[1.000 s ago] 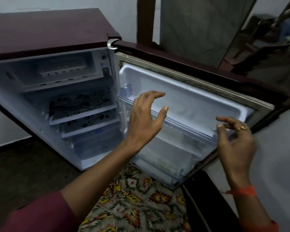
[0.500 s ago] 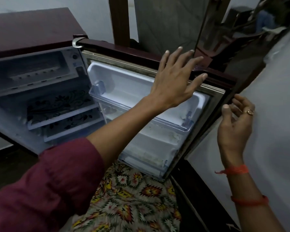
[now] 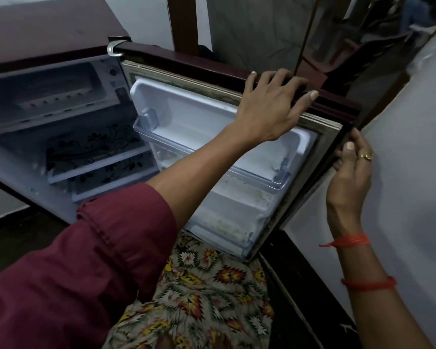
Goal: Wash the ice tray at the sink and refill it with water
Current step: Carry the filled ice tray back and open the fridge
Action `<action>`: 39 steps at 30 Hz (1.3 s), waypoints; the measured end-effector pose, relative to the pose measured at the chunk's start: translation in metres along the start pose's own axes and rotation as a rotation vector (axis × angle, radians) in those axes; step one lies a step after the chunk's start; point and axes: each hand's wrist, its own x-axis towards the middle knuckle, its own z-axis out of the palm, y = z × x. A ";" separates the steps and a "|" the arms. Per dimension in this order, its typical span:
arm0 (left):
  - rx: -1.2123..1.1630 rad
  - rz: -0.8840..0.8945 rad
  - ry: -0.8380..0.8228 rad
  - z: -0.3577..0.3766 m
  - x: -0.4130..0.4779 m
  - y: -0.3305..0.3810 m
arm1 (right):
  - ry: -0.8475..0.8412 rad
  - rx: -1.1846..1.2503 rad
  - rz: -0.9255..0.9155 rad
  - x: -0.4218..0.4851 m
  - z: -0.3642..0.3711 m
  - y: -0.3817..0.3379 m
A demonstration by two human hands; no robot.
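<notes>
A small maroon fridge (image 3: 48,28) stands open, with its door (image 3: 212,71) swung out toward me. My left hand (image 3: 269,107) rests on the door's top edge, its fingers laid over the maroon top and the thumb stretched out. At the door's outer side edge, my right hand (image 3: 350,170) grips the rim, thumb on the inner face and fingers round the back. A pale ridged shape (image 3: 53,96) lies in the freezer compartment; I cannot tell whether it is the ice tray.
Clear door bins (image 3: 212,157) line the white inner door. Patterned shelves (image 3: 93,149) sit inside the cabinet. A grey wall (image 3: 400,197) is close on the right, with a dark floor (image 3: 18,245) below. My patterned clothing (image 3: 207,293) fills the bottom middle.
My left hand rose from in front of the door bins to the door's top edge and settled on it. My right hand closed round the door's side edge. The door has swung further.
</notes>
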 end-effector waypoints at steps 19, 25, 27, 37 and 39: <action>-0.324 -0.040 0.236 -0.061 -0.137 -0.023 | -0.239 0.261 0.167 -0.062 0.003 0.004; -0.455 -0.125 0.194 -0.094 -0.188 -0.040 | -0.503 0.215 0.099 -0.107 0.022 -0.006; -0.458 -0.138 0.191 -0.104 -0.202 -0.048 | -0.587 0.198 0.083 -0.127 0.027 -0.013; -0.418 -0.233 0.054 -0.162 -0.270 -0.103 | -0.982 0.152 0.039 -0.209 0.063 -0.040; -0.412 -0.269 0.005 -0.176 -0.281 -0.116 | -1.041 0.130 0.046 -0.221 0.075 -0.046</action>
